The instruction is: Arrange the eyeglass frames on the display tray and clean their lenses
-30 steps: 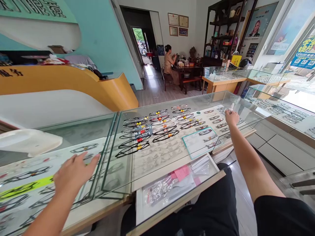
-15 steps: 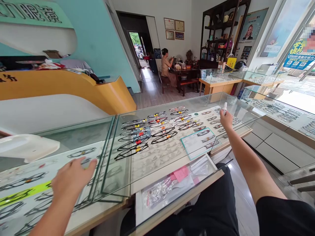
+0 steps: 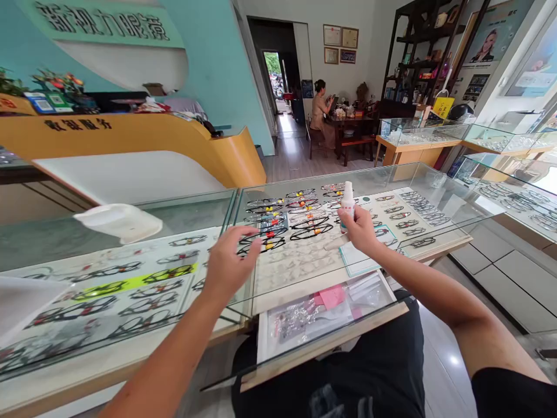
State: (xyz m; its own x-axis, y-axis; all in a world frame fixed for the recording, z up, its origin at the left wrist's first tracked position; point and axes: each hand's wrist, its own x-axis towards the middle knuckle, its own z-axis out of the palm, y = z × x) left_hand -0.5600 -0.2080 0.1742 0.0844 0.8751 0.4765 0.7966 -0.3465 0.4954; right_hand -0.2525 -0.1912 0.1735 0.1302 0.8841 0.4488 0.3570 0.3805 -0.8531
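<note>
One bottle (image 3: pixel 347 205) up in the right hand (image 3: pixel 364 232), beyond the open drawer (image 3: pixel 326 348).
The right thumb and fingers are clamped on the bottle, nozzle up; the left hand (image 3: pixel 227 261), past the drawer's left end and above the glass, has thumb and fingers apart. Rows of glasses (image 3: pixel 311 231) lie in the case (image 3: pixel 282 277) beyond the drawer, pink paper (image 3: pixel 331 296) inside it, a white container (image 3: pixel 122 223) well to its left.
</note>
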